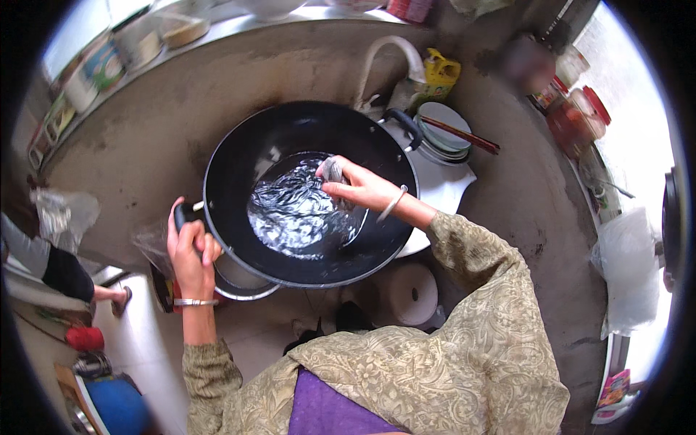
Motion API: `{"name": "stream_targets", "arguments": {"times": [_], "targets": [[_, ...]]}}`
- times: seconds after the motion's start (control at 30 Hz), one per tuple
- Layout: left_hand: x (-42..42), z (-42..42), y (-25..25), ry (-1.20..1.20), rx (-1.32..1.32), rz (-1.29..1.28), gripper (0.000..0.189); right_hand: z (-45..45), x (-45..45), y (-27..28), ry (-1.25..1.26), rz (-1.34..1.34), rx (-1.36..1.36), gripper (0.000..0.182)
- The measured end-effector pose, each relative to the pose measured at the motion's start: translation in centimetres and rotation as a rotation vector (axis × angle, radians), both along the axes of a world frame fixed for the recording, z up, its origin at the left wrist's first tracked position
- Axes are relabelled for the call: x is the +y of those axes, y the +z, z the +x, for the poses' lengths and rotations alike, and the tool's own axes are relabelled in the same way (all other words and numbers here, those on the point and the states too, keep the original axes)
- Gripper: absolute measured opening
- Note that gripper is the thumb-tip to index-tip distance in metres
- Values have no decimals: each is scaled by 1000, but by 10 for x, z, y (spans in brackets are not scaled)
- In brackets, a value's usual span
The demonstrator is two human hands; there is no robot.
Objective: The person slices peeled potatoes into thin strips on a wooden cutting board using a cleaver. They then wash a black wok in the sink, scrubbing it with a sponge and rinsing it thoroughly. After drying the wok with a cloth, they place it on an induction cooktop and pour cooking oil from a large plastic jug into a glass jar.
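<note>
A large black wok point(234, 157) with two side handles sits in front of me, tilted towards me. Rippled water point(293, 217) lies in its bottom. My left hand point(193, 250) grips the wok's left handle point(184, 215). Over the water, inside the wok, my right hand point(359, 182) holds a grey scrubber point(333, 169), probably steel wool; the fingers partly cover it. The far handle point(406, 126) points to the upper right, near a stack of plates point(446, 125).
Red-brown chopsticks point(462, 136) lie across the plates on a white surface point(446, 179). A curved white faucet point(389, 42) and a yellow jug point(441, 70) stand behind. Below the wok are a metal-rimmed vessel point(247, 294) and a round white object point(416, 293). Another person point(68, 274) is at left.
</note>
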State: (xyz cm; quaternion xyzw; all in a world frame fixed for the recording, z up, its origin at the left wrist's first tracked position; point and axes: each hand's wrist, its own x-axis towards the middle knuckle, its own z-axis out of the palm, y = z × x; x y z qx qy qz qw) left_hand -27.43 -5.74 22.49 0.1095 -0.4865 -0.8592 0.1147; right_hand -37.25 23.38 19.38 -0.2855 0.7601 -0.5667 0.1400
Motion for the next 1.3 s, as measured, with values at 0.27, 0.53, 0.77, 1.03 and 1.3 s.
{"name": "stream_targets", "arguments": {"times": [0.27, 0.53, 0.77, 1.03, 1.3], "targets": [[-4, -2, -2, -14, -21, -14, 45, 8, 95, 88, -164, 29, 410, 28], [-13, -2, -4, -13, -32, -11, 51, -61, 204, 133, -348, -169, 209, 25], [-9, 0, -5, 28, -47, -23, 52, -183, 304, 122, -719, -310, 17, 23], [-12, 3, -7, 17, -18, -39, 38, -298, 302, 115, -823, -294, 315, 19], [-23, 4, -15, 3, -26, 13, 13, -345, 268, 79, -976, 703, 710, 48]]}}
